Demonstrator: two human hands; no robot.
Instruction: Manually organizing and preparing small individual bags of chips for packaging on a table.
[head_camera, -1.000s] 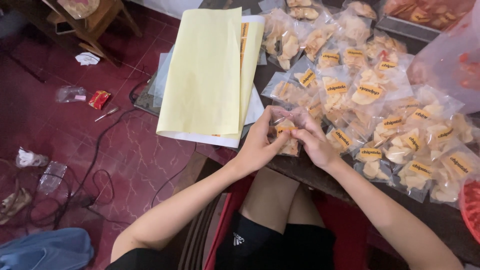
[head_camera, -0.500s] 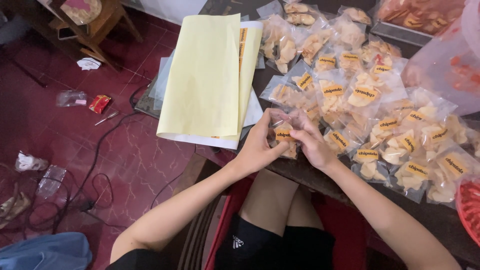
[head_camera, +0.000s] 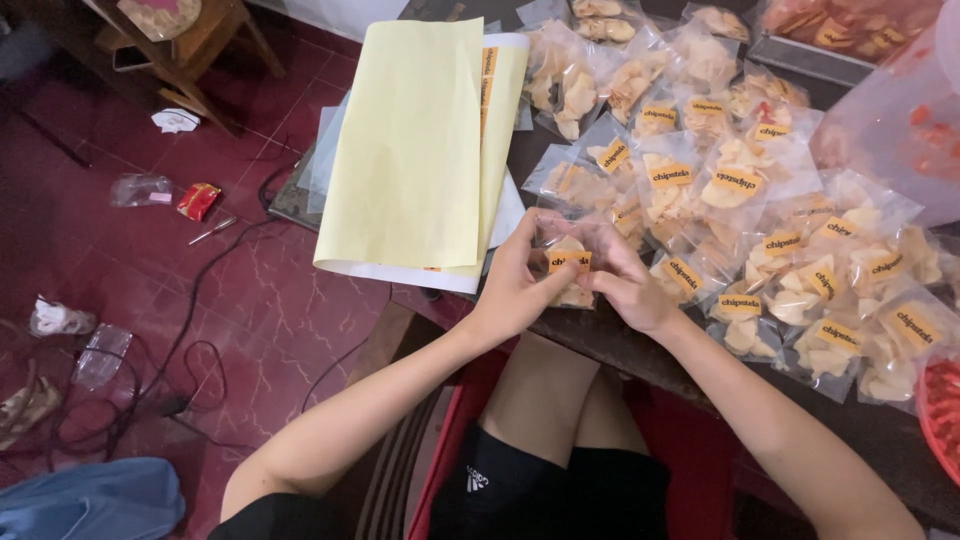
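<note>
Both my hands hold one small clear bag of pale chips (head_camera: 568, 270) at the near edge of the dark table (head_camera: 880, 430). My left hand (head_camera: 520, 280) grips its left side, fingers curled over the top. My right hand (head_camera: 625, 285) pinches its right side, thumb by the orange label on the bag's front. Several more labelled chip bags (head_camera: 760, 230) lie spread over the table to the right and behind. A stack of yellow backing sheets (head_camera: 415, 150) lies just left of my hands.
A large clear bag of red chips (head_camera: 890, 110) stands at the far right, with a tray (head_camera: 850, 30) behind it and a red basket rim (head_camera: 940, 415) at the right edge. On the red tiled floor to the left lie cables (head_camera: 200, 300), wrappers and a wooden stool (head_camera: 190, 45).
My hands have stayed on the same bag at the table edge, fingers shifting slightly on it. The view has drifted a little; nothing else moved.
</note>
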